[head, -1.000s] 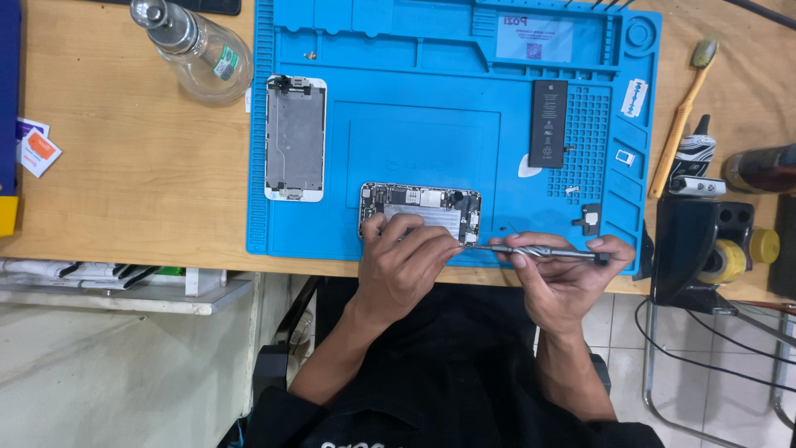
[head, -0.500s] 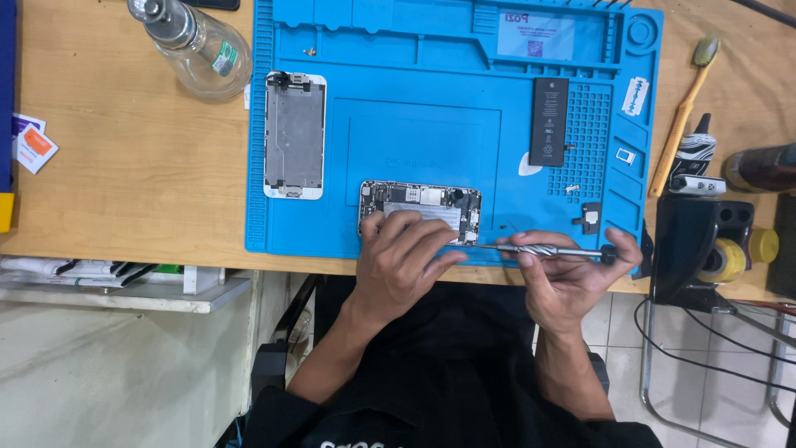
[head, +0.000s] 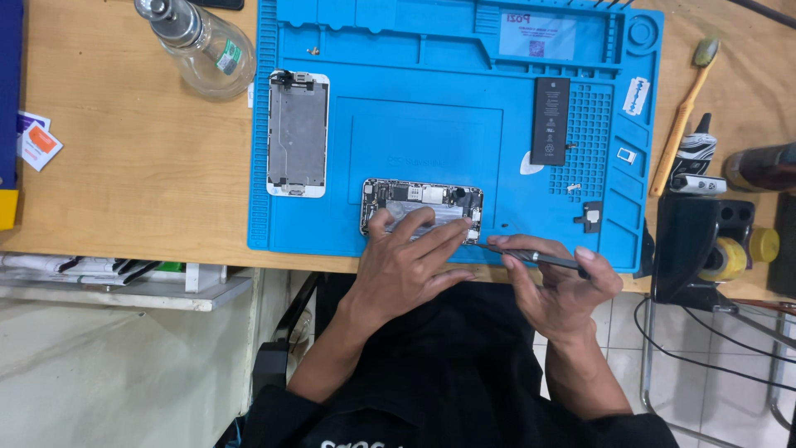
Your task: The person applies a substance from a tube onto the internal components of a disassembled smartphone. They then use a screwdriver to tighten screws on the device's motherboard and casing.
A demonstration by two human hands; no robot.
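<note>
Left hand point(head: 406, 261): spread flat on the opened phone body point(head: 421, 206), fingers pressing it onto the blue mat point(head: 431, 133); a pinning press, not a closed grasp.
Right hand point(head: 560, 282): fingers closed round thin metal tweezers point(head: 524, 253), pinched mid-shaft.
Phone from the right grip: to the left and slightly farther from the body, just beside the tool's tip.
Long axes: phone lying left-right; tweezers nearly parallel, tip toward the phone's right end.
Tip contact: apparently at the phone's lower right corner; too small to confirm.
Nearer hand: left, already on it.
</note>
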